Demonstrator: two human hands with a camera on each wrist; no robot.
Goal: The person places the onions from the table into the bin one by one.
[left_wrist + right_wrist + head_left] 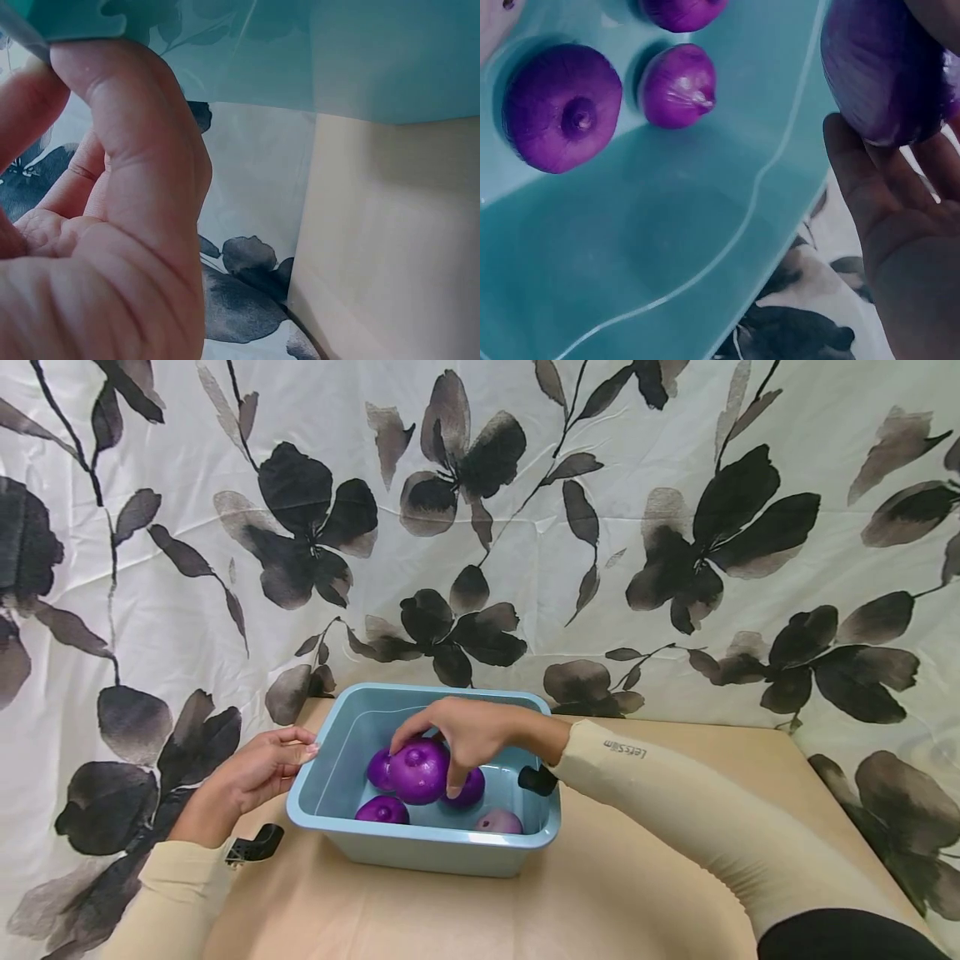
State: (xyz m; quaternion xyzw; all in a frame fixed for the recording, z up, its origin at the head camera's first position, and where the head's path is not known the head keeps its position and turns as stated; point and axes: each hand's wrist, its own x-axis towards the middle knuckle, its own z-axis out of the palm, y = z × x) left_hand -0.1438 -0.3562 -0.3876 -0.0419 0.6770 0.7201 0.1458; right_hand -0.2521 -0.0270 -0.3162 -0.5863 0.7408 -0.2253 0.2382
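A light blue plastic tub (423, 832) stands on the table. My left hand (262, 774) pinches its left rim between thumb and finger, as the left wrist view also shows. Over the tub, my right hand (472, 735) grips a large shiny purple onion (418, 772) from above, its fingers curled round the sides. In the right wrist view this onion (885, 75) sits against the fingertips. Lower in the tub lie more purple onions, one near the front wall (382, 810), one at the left (378, 770) and one partly behind the right thumb (467, 789).
A paler, pinkish-purple round thing (498, 821) lies in the tub's front right corner. The tan tabletop (600, 877) spreads in front and to the right. Behind it hangs a white cloth (570, 552) printed with dark flowers.
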